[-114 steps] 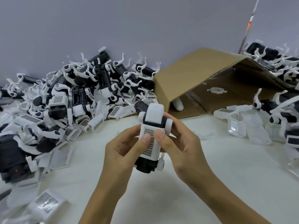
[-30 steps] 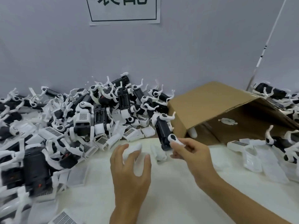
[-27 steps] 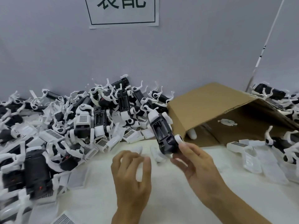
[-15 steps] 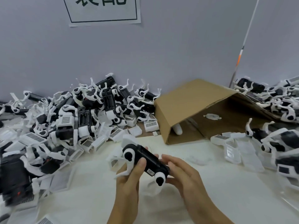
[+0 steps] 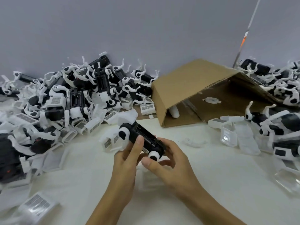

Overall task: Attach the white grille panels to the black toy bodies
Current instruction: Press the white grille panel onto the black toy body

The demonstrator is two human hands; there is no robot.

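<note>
Dozens of toy parts crowd the left side of the table (image 5: 211,184): a heap of black toy bodies (image 5: 78,101) with white legs, mixed with loose white grille panels (image 5: 92,127), one of which lies alone near the bottom left corner (image 5: 38,204). Just left of the hands, another panel (image 5: 109,141) rests on the table, touching or nearly touching the near end of the held piece.

At centre, both hands hold one black toy body (image 5: 142,140) above the table. Its long axis runs diagonally, from upper left, away from the person, down to lower right, toward them; a white round joint sits at each end. The left hand (image 5: 126,161) grips the middle from below, thumb curled over the top. The right hand (image 5: 170,161) closes around the lower right end, its thumb just under the white joint there. Whether a panel is tucked beneath the hands I cannot tell; something pale and blurred lies under them.

I judge the body is being turned to face its open side up, and the left hand is nearer the loose panel.

Farther right, a tipped cardboard box (image 5: 186,88) lies open toward the person, with clear plastic pieces (image 5: 228,135) and more toy bodies (image 5: 284,124) beyond it.
</note>
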